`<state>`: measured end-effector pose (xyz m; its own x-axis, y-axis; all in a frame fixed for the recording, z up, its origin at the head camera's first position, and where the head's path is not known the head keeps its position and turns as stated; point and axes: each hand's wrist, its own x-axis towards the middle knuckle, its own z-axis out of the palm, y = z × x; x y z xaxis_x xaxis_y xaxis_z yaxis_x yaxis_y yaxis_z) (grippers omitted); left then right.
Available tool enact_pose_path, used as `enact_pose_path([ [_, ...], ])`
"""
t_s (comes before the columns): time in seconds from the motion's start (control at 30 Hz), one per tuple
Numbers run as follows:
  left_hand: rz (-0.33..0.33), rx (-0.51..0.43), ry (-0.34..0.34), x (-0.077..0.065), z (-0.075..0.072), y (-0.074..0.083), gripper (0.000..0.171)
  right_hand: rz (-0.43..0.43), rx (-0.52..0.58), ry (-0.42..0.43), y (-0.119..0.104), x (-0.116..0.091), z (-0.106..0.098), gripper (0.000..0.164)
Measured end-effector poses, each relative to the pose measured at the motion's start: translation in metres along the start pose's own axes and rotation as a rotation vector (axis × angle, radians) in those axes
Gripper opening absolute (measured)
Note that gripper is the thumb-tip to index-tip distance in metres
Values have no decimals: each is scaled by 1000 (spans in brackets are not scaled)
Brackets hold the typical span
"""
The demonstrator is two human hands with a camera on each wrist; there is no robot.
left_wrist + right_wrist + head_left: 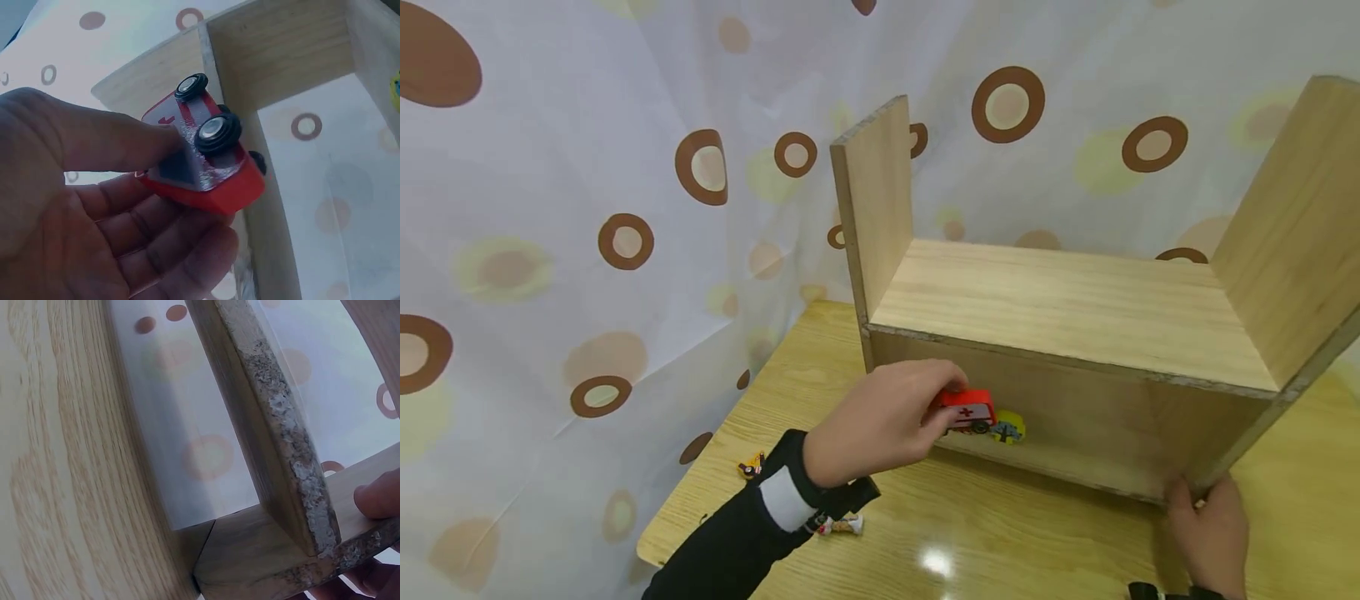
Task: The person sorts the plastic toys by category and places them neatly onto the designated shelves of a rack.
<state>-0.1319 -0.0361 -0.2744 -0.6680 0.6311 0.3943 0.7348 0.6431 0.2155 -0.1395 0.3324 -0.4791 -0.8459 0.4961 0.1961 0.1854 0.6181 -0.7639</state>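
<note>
A red toy ambulance (973, 412) with a cross on its white side is pinched between the thumb and fingers of my left hand (880, 421), in front of the lower opening of a wooden shelf (1075, 312). In the left wrist view the ambulance (215, 178) is tilted, its black wheels showing. Just right of it, a yellow toy (1008, 427) with a tree picture stands in the lower compartment. My right hand (1213, 529) grips the shelf's lower right corner; in the right wrist view the thumb (380, 497) lies on one face of the side board, fingers behind it.
The shelf stands on a wood-grain table (880, 558) before a dotted cloth backdrop (647, 83). A small orange toy (750, 466) lies left of my left forearm. Another small item (844, 525) lies on the table below the left wrist. Two upright side boards rise above the middle board.
</note>
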Motion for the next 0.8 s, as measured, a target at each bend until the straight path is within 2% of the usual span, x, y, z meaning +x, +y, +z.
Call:
enact_pose_path([
  [0.1, 14, -7, -30, 13, 8, 6, 17, 9, 1, -10, 1, -2, 0, 36],
  [0.2, 48, 40, -55, 23, 18, 12, 20, 10, 5, -24, 0, -2, 0, 37],
  [0.4, 121, 102, -102, 41, 51, 25, 19, 21, 14, -41, -2, 2, 0, 43],
  [0.6, 124, 146, -166, 59, 81, 35, 15, 30, 10, -53, 0, 3, 2, 47],
  [0.8, 105, 180, -188, 81, 99, 37, 18, 19, 20, -32, -1, 2, 2, 47],
])
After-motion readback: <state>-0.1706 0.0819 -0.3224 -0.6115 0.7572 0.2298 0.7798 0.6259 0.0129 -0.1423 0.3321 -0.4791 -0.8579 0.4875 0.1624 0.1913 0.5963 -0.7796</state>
